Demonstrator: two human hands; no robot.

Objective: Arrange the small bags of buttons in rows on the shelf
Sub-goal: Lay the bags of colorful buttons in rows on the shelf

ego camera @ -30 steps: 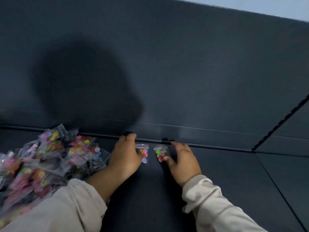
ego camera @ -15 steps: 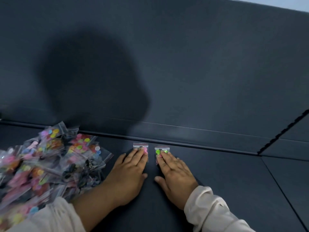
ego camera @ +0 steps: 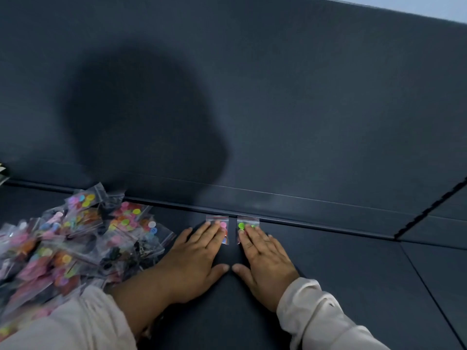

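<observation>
Left grip [ego camera: 192, 261] and right grip [ego camera: 265, 263] lie flat, fingers straight, clasping nothing, each pressing a small clear bag, pink-button bag [ego camera: 217, 221] and green-button bag [ego camera: 249, 221], side by side at the back ledge [ego camera: 316, 224] of the dark grey shelf [ego camera: 353, 274]. Press lightly, squaring both tops to the ledge.

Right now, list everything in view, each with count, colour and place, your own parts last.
left bag: one, clear, pink button showing, at the shelf's back edge
right bag: one, clear, green buttons showing, beside the left bag with a gap between them
pile of bags: too many to count, clear with mixed coloured buttons, on the shelf's left side
shelf: one, dark grey-blue, under everything
back panel: one, dark grey-blue, behind the shelf
sleeves: two, pale, at the bottom edge
left hand: flat, straight fingers on the left bag
right hand: flat, straight fingers on the right bag
</observation>
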